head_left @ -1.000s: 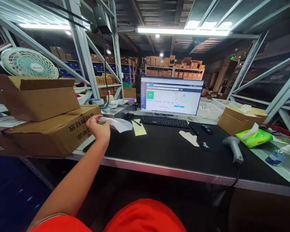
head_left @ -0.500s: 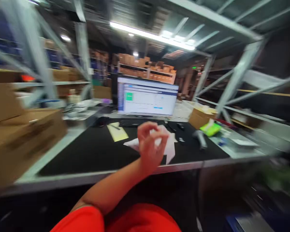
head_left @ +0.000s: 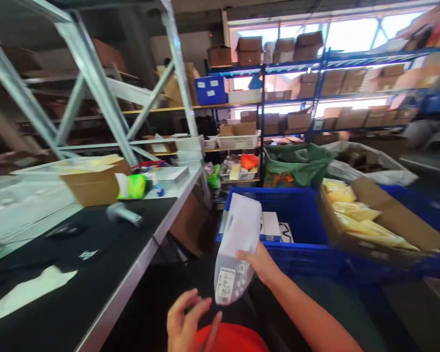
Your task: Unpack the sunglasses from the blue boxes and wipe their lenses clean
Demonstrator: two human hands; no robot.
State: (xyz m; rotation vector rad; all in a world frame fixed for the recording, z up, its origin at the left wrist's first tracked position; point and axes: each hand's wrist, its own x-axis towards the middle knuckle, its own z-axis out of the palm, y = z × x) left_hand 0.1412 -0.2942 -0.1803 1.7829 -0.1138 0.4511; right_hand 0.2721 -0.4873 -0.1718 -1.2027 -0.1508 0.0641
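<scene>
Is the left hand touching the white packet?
Apart. The head view shows the left hand open below the white packet, a dark gap between; the right hand holds it.

Glossy grey plastic mailer bag [head_left: 238,249] with paper label — matt black desk mat [head_left: 77,254], brushed-metal edge.

The right hand [head_left: 261,261] is stretched forward, fingers pinched shut; the left hand [head_left: 186,322] sits low, fingers maybe loosely open

Left hand [head_left: 188,320] blurred, wrist cut by bottom edge. Label print on white pouch [head_left: 237,247] too small to read. Near-left black desk mat [head_left: 77,274] smeared. Far shelf boxes [head_left: 275,49] washed out by backlight.
</scene>
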